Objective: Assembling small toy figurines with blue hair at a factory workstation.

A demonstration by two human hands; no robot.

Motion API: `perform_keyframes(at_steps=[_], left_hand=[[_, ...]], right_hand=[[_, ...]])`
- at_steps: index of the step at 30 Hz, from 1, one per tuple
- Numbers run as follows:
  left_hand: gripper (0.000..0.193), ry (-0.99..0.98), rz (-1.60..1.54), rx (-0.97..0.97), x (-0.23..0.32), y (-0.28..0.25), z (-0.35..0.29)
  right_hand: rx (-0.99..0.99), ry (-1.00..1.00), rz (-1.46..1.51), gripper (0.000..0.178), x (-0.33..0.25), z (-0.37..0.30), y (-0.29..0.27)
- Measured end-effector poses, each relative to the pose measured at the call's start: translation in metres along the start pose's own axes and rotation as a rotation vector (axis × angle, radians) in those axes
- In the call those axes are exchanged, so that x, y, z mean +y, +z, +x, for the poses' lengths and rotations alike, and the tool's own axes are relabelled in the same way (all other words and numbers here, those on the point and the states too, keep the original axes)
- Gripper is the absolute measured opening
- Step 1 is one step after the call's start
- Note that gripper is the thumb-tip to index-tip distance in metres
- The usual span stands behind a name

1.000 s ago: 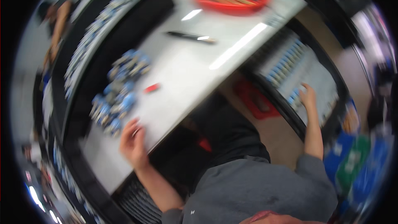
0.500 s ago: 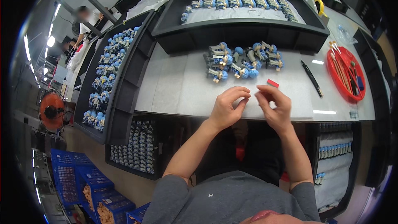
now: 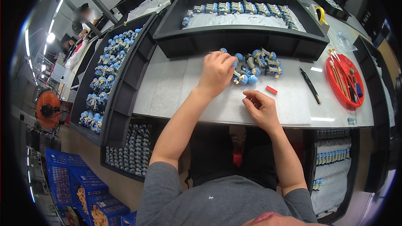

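Small blue-haired figurines (image 3: 258,60) lie in a cluster on the white-covered table. My left hand (image 3: 215,74) reaches over the left side of this cluster, fingers bent downward and closed. It covers several figurines there, and whatever is under its fingertips is hidden. Near the table's front edge, my right hand (image 3: 261,108) hovers with fingers curled in and thumb close to the forefinger. Anything small in that pinch cannot be made out. Just beyond the right hand lies a small red block (image 3: 271,90).
A black tray (image 3: 184,44) with rows of figurines stands behind the cluster; another black tray (image 3: 119,113) of figurines is at left. To the right are a black pen (image 3: 310,86) and a red basket (image 3: 328,77) of brushes. More trays and blue crates (image 3: 58,175) sit below.
My left hand has gone forward and left from beside the right hand, onto the figurines. The right hand has shifted slightly down and left. The view has also tilted a little.
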State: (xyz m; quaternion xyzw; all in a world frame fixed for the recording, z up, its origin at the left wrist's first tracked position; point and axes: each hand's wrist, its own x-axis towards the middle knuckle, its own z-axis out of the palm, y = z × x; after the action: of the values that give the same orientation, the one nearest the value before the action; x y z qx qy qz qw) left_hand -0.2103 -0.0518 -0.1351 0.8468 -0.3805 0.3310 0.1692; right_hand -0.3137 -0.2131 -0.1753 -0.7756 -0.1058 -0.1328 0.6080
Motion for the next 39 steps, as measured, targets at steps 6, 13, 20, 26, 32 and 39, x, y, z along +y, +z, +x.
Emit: perform_keyframes(at_steps=[6, 13, 20, 26, 32, 39], left_hand=[[0.029, -0.728, -1.234, 0.031, 0.04, -0.013, -0.033], [0.027, -0.99, -1.508, 0.024, 0.044, -0.005, -0.062], [0.029, -0.957, -1.472, 0.078, 0.047, -0.004, -0.064], [0.032, -0.934, -1.451, 0.023, 0.045, -0.001, -0.068], [0.03, -0.928, -1.497, 0.01, 0.045, -0.002, -0.067], [0.029, -0.927, -1.527, 0.022, 0.046, -0.002, -0.067]], right_hand=[[-0.028, -0.042, 0.078, 0.039, -0.006, 0.002, 0.0], [-0.157, 0.038, 0.056, 0.049, 0.0, 0.001, -0.005], [-0.167, 0.085, 0.12, 0.044, -0.004, -0.001, -0.004], [-0.226, 0.107, 0.105, 0.048, -0.01, -0.001, -0.005], [-0.25, 0.085, 0.106, 0.05, -0.008, -0.001, -0.005], [-0.258, 0.096, 0.086, 0.051, -0.009, -0.001, -0.005]])
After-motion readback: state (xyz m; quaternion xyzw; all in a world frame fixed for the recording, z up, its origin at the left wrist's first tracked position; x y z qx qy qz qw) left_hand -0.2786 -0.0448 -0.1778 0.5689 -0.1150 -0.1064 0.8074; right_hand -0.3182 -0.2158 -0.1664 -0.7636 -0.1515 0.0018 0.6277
